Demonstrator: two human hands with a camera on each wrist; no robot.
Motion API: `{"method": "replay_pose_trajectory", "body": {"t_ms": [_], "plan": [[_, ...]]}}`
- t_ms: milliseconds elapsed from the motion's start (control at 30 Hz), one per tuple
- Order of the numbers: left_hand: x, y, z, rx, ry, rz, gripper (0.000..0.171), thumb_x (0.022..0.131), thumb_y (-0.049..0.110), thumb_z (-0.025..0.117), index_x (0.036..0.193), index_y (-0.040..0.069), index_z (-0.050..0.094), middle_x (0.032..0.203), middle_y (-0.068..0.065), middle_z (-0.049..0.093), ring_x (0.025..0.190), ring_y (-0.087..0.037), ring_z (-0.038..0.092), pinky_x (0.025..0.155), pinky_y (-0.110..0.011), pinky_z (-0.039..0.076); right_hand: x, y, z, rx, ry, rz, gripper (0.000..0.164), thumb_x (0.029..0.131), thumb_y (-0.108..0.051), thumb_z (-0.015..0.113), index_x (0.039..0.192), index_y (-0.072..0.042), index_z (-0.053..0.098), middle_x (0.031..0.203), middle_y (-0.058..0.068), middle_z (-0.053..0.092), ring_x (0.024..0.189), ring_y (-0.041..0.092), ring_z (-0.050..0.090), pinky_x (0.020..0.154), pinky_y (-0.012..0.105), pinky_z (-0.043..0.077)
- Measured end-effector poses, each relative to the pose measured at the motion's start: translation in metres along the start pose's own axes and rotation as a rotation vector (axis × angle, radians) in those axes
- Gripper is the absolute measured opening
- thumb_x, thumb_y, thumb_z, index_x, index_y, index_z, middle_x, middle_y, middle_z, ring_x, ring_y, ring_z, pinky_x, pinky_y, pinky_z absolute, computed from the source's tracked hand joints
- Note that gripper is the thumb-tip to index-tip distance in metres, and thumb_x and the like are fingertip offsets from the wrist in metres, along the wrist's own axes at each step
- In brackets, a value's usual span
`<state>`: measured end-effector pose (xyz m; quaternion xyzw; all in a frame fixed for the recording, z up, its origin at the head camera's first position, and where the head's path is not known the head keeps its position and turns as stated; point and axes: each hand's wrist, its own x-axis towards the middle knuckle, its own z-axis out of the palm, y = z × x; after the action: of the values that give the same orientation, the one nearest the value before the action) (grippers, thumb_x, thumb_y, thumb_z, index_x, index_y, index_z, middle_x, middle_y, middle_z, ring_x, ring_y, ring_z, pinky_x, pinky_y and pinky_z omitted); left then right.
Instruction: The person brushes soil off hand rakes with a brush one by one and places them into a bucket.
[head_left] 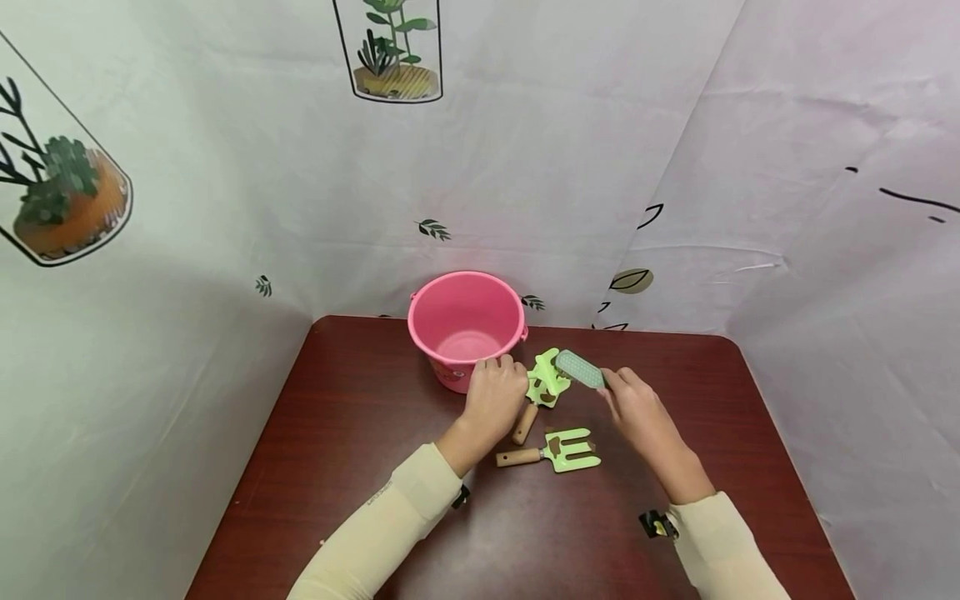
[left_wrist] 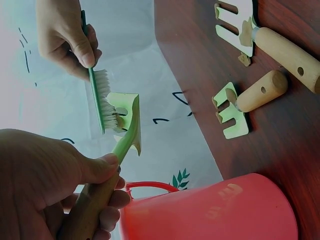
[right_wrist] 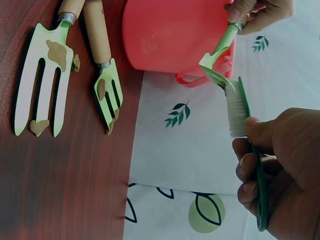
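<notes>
Pale cloth walls (head_left: 247, 167) back a brown table (head_left: 360, 400), and up in the air the tool (left_wrist: 131, 132) is gripped by the left hand (head_left: 495, 396), long axis running toward the right hand (head_left: 641, 408). Hands stand apart; the right pinches the brush (head_left: 580, 369), bristles (left_wrist: 105, 97) touching the tool's far end. Bucket (head_left: 446, 372) behind the left hand, big fork (head_left: 557, 450) and small fork (right_wrist: 103, 92) down on the table.
</notes>
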<state>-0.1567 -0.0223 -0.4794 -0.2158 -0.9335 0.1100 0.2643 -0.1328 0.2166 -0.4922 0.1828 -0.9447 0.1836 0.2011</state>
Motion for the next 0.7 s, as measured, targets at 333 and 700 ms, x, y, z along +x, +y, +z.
{"method": "replay_pose_trajectory", "body": {"t_ms": [333,700], "plan": [[-0.0002,-0.0005,-0.0004,-0.015,-0.020,-0.001,0.017,0.096,0.016,0.063,0.084,0.013,0.074,0.079,-0.003,0.068,0.070,-0.020,0.069,0.066,-0.032,0.053,-0.0005,0.0021,-0.0018,0.002,-0.007,0.007,0.031,0.090,0.000,0.076,0.118,0.010,0.068,0.090,0.017,0.060,0.073,0.029,0.062,0.064,0.044,0.053],[-0.0017,0.0001,0.0000,-0.026,-0.023,-0.002,0.016,0.096,0.015,0.063,0.083,0.013,0.074,0.078,-0.003,0.067,0.070,-0.020,0.069,0.065,-0.033,0.053,-0.0022,0.0072,0.0014,0.002,0.022,-0.014,0.031,0.088,0.001,0.077,0.116,0.011,0.068,0.088,0.017,0.060,0.071,0.029,0.062,0.061,0.044,0.053]]}}
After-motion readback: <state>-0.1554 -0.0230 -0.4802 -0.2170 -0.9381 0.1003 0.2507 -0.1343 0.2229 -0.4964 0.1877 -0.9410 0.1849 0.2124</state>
